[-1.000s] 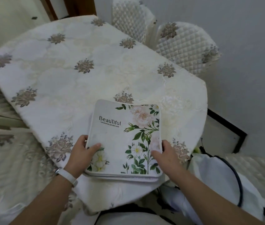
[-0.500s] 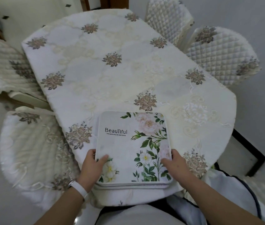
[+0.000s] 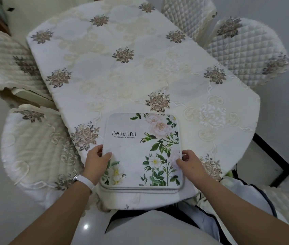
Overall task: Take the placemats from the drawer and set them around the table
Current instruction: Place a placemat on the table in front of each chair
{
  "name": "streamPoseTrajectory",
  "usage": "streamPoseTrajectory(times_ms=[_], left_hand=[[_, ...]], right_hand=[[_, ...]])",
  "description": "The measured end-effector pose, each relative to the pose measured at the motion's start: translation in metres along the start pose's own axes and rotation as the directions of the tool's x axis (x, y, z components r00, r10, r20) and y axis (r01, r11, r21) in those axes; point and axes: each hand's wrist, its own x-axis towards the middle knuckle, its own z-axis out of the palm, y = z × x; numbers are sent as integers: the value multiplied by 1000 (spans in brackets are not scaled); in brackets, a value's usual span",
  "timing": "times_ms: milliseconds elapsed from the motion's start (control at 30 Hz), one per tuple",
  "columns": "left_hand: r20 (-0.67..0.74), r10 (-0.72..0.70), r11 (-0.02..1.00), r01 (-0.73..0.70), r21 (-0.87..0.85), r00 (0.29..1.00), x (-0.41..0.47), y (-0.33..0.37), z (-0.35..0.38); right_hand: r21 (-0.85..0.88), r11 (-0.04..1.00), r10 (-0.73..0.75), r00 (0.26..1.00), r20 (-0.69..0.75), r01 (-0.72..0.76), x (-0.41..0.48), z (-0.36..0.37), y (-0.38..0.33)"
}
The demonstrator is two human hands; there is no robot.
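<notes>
A stack of square floral placemats [image 3: 136, 149], printed "Beautiful" with white and pink flowers, lies on the near end of the long table [image 3: 122, 68], which wears a cream cloth with brown rose motifs. My left hand [image 3: 96, 160] grips the stack's left edge, thumb on top. My right hand [image 3: 189, 162] holds the right edge, fingers curled over the top mat. The edges of the lower mats show along the stack's near side.
Quilted cream chairs stand around the table: two on the left [image 3: 11, 61] [image 3: 37, 149], two at the far right [image 3: 186, 13] [image 3: 249, 50]. A white garment with dark trim [image 3: 237, 202] lies at my lower right. A dark-framed floor panel [image 3: 274, 160] lies to the right.
The view has swung left and closer over the table end. The stack stays on the table; both hands have kept their hold on its sides.
</notes>
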Motion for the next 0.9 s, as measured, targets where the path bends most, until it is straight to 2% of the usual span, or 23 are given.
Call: streamPoseTrajectory(times_ms=[233, 533, 667, 800, 900], left_hand=[[-100, -3, 1000, 3, 6, 995, -4, 13, 15], [2, -66, 998, 66, -11, 998, -7, 10, 24], [18, -41, 999, 41, -18, 999, -15, 18, 29], [7, -17, 999, 17, -43, 1000, -26, 29, 29], [-5, -13, 998, 13, -61, 1000, -37, 35, 32]], right_hand=[[-15, 998, -66, 998, -8, 66, 0, -2, -4], [18, 998, -52, 996, -71, 54, -1, -8, -4], [13, 999, -37, 999, -32, 37, -6, -19, -7], [-68, 991, -112, 992, 66, 116, -14, -29, -13], [-70, 987, -139, 987, 79, 144, -19, -35, -17]])
